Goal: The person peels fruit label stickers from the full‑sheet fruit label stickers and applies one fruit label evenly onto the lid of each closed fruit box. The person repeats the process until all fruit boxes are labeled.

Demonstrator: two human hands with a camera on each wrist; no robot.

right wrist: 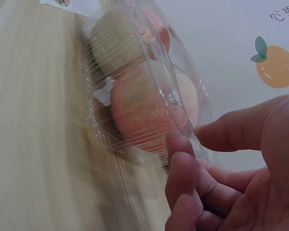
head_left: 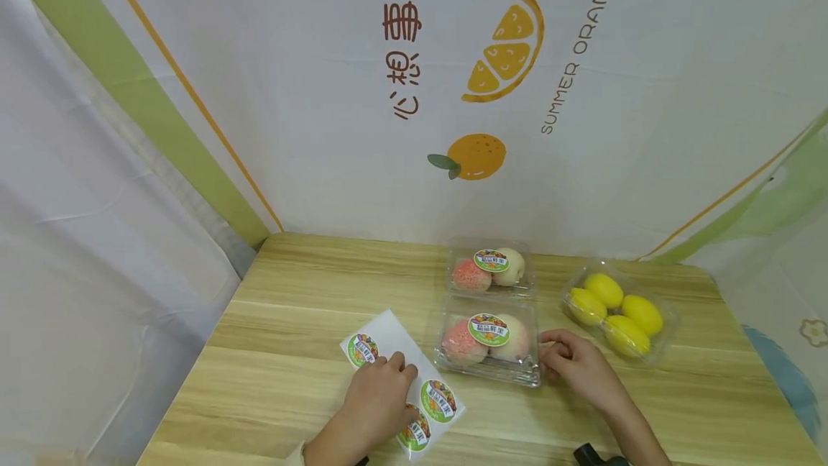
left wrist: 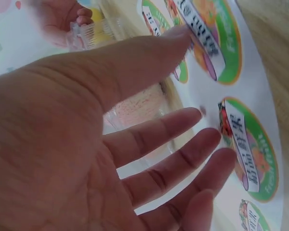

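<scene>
My right hand (head_left: 578, 369) is at the right side of a clear plastic fruit box (head_left: 481, 372). In the right wrist view, its thumb (right wrist: 226, 132) and curled fingers pinch the box's lid edge (right wrist: 176, 103). Two peaches (head_left: 464, 343) sit inside, and an oval fruit label (head_left: 489, 330) is on the lid. My left hand (head_left: 382, 398) lies over a white sticker sheet (head_left: 391, 326), its fingers loosely bent and spread. The left wrist view shows its thumb across one oval sticker (left wrist: 221, 43); another sticker (left wrist: 250, 149) lies by the fingertips.
Behind the front box stands a second labelled peach box (head_left: 524, 286). A clear box (head_left: 666, 322) of several lemons is at the right. A black object (head_left: 598, 456) lies at the near edge. A printed curtain (head_left: 349, 164) hangs behind the wooden table (head_left: 272, 308).
</scene>
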